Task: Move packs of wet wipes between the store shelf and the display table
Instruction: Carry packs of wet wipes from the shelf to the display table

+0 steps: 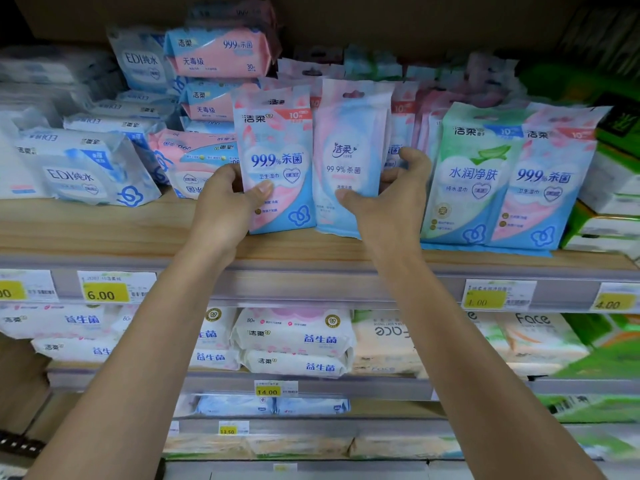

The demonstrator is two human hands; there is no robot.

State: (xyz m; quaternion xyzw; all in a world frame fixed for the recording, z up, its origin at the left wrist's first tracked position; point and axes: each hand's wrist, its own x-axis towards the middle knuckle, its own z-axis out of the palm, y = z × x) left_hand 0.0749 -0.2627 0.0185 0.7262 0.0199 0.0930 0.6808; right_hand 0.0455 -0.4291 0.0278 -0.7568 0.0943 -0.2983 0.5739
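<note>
1. Pink-and-blue pack [277, 161] of wet wipes: stands upright at the middle of the upper shelf, printed face towards the camera, its right edge touching the next pack.
2. Pale pack [349, 157]: upright just to the right of item 1, hang-hole tab at the top. Whether the two packs rest on the board or are held just clear of it cannot be told.
3. Left hand [225, 202]: grips item 1 at its lower left edge, thumb pressed on the front face and fingers curled behind.
4. Right hand [394, 199]: grips item 2 at its lower right edge, thumb on the front face and fingers wrapped round the side to the back.
5. Green pack [474, 174] and pink pack [543, 181]: upright side by side on the same shelf, to the right of the right hand, with further upright packs in rows behind.
6. Flat packs [83, 171]: white and blue, lying stacked at the left of the shelf; pink packs [218, 51] are piled beside them, just behind item 1.
7. Shelf board [104, 230]: light wood, bare along its front edge.
8. Price rail [311, 285]: runs under the board and carries a yellow price tag [105, 292] reading 6.00 at left, others at right.
9. Lower shelves [294, 337]: hold larger white packs lying flat
</note>
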